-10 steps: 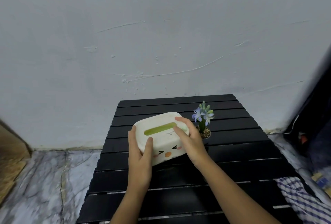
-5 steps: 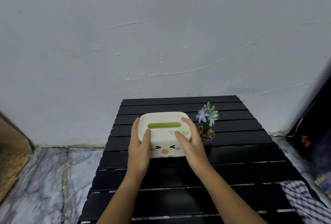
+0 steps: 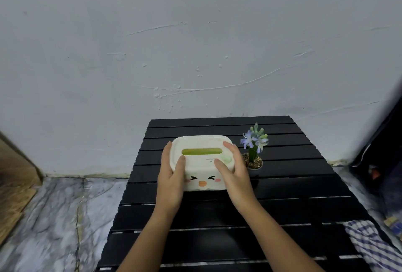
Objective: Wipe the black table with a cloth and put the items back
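Since one second earlier: tissue box squared up, smiling face toward the camera, slot parallel to the slats; previously rotated and tilted up off the slats between the hands. Now sits level, underside apparently down on the slats, contact line partly hidden by the hands.

Grey plastered wall (image 3: 195, 43): fills upper half of view, behind far edge of the furniture.

Marble floor (image 3: 54, 217): at left and right of the furniture.

Black slatted surface (image 3: 293, 184): centre of view, far edge against the wall.

Blue-and-white checked cloth (image 3: 374, 245): lying on near right corner of the surface, well apart from both hands.

Tissue box (image 3: 202, 172): cream, green slot on top, on rear centre of the surface, just left of the potted plant.

Left hand (image 3: 170, 179): grip closed around left end of the tissue box, thumb on the lid, fingers along the side.

Right hand (image 3: 236, 176): grip closed around right end of the tissue box, thumb on the lid, fingers wrapped over the far corner, between box and pot.

Potted plant (image 3: 253, 152): small pot, purple flowers, upright, just beside the right hand; contact cannot be determined.
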